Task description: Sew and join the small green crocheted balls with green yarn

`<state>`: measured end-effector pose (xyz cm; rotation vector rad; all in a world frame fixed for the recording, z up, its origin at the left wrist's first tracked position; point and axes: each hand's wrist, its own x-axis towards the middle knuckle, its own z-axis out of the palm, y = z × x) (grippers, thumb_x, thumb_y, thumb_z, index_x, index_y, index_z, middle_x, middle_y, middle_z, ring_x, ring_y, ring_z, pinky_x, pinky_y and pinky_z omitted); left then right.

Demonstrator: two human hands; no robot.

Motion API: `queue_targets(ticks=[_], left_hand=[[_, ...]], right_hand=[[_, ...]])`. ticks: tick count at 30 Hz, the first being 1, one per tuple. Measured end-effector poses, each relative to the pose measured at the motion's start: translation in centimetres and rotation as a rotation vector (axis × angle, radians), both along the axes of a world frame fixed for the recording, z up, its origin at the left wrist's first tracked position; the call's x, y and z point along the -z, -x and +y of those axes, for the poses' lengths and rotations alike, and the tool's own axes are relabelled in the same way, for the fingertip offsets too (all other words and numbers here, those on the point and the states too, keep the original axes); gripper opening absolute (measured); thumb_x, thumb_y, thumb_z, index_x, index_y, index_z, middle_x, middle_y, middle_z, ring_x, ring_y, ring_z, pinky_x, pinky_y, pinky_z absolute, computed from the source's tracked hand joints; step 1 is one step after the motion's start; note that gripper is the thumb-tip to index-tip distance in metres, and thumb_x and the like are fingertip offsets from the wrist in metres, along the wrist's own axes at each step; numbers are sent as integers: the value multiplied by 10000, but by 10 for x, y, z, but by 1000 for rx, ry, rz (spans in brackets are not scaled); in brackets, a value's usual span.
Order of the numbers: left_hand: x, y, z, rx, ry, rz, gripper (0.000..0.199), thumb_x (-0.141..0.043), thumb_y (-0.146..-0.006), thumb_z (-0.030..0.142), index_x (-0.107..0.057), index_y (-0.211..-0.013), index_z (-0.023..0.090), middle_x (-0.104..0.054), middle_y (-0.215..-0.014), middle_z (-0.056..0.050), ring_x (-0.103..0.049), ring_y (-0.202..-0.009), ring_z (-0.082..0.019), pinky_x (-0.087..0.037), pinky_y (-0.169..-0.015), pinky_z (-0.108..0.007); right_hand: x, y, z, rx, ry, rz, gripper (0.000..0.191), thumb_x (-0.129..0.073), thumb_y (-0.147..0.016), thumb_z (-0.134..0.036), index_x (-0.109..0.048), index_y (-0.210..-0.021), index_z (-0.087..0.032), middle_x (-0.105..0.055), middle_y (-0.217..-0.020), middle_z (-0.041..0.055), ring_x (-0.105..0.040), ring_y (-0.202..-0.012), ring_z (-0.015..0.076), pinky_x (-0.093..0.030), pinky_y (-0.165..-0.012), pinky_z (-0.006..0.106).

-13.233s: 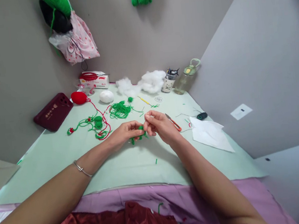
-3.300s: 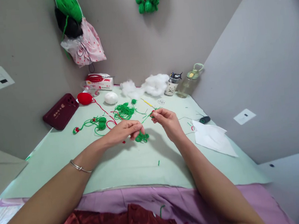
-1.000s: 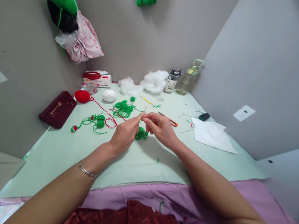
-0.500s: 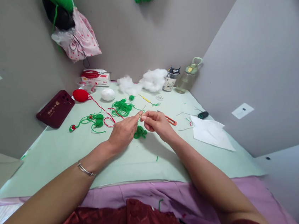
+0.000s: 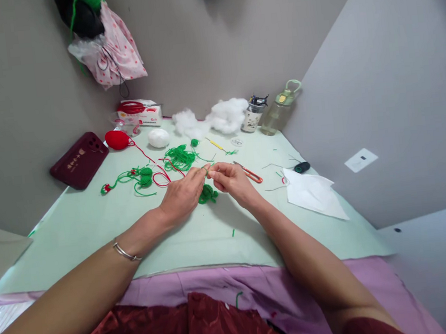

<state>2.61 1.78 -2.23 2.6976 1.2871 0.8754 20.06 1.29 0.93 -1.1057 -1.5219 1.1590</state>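
Observation:
Over the middle of the table, my left hand [image 5: 183,193] and my right hand [image 5: 232,181] meet at the fingertips. A strand of green yarn [image 5: 206,171] is pinched between them, running at the left fingers and the right thumb and forefinger. Just below hangs or lies a small green crocheted piece [image 5: 208,194]; whether it rests on the table I cannot tell. A loose tangle of green yarn [image 5: 180,158] lies beyond my left hand. Thread snips with orange handles [image 5: 253,176] lie right of my right hand, and a yellow crochet hook [image 5: 215,143] lies farther back.
On the left are a dark red phone [image 5: 80,161], a red yarn ball [image 5: 117,140] and a green crocheted strand [image 5: 144,177]. Along the back stand white stuffing [image 5: 228,116], a pen cup [image 5: 253,118] and a bottle [image 5: 279,113]. White paper [image 5: 313,192] lies right.
The view has shifted slightly. My hands stay together at the yarn, with the right fingers a little closer to the left; more of the snips shows now.

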Motion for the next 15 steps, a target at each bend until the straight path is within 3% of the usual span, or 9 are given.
queue_targets(ticks=[7,15], left_hand=[[-2,1,0,-21,21,26,406,-343,-1015,201,-575,-1347,188,-511,-1517,-120,-716,-990,-220,-497,-585,-274],[-4,0,-1,-52,33,109,472,-298,-1017,219,-500,-1444,217,-432,-1577,-138,-723,-957,-229,-509,-594,-294]], right_hand=[[-1,-3,1,-22,38,1,297,-670,-769,-449,-610,-746,-159,-432,-472,-79,-301,-456,67,-210,-488,252],[-2,-4,0,-17,86,16,343,-710,-748,-480,-571,-697,-170,-413,-464,-79,-287,-450,62,-193,-484,244]])
